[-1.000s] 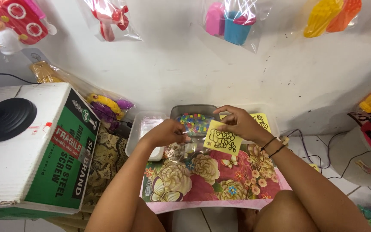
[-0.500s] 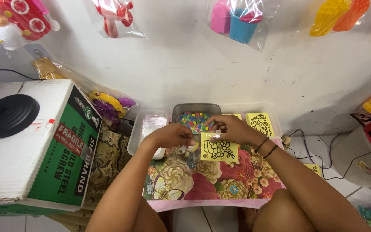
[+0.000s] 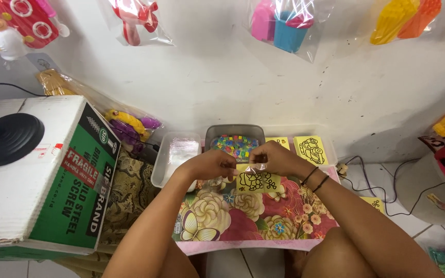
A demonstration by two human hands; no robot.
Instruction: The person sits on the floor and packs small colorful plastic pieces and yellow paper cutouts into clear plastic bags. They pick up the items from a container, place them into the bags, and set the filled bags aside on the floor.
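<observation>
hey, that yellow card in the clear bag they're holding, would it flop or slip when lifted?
The yellow card looks thin and flat, so probably light and slightly bendy. Its clear bag seems glossy, likely slippery; both the left hand and right hand pinch its top edge.

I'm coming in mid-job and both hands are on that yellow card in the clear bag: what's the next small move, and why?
Probably press the bag's open top shut. Both hands, left hand and right hand, pinch the top edge of the clear bag, and the yellow card already hangs inside it above the floral cloth, so nothing seems left to slide in.
</observation>
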